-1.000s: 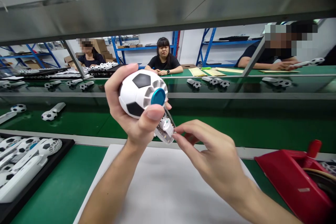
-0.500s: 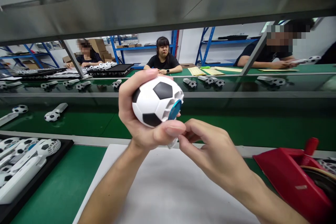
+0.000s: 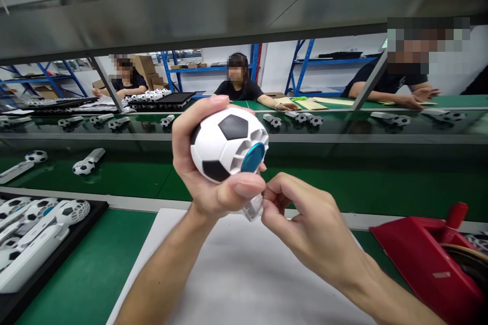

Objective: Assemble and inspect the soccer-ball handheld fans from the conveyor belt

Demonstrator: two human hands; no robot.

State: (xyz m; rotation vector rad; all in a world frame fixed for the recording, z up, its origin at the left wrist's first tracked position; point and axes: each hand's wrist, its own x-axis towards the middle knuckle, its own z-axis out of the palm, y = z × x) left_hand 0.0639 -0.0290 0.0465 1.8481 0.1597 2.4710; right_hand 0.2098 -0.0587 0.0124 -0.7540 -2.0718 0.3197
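My left hand (image 3: 206, 183) is wrapped around the head of a soccer-ball handheld fan (image 3: 213, 148), white with black pentagons. Its slotted end, with a shiny blue disc (image 3: 253, 158) in the middle, faces right and slightly toward me. Under my left thumb a whitish, partly see-through piece (image 3: 253, 209) sticks out; I cannot tell whether it belongs to the fan. My right hand (image 3: 305, 218) is closed in a pinch right beside that piece, its fingertips bent inward. What lies between those fingertips is hidden.
A black tray (image 3: 82, 233) of similar fans stands at left. White sheet (image 3: 244, 274) covers the bench before me. A red fixture (image 3: 423, 254) sits at right. More fans (image 3: 84, 166) lie on the green conveyor (image 3: 125, 183). Several co-workers sit beyond it; a metal shelf (image 3: 190, 15) hangs overhead.
The fan has turned so its blue disc shows more fully, and more of the whitish piece is visible. My right hand stays close, pinched. Conveyor fans shifted slightly; the middle co-worker reached an arm sideways.
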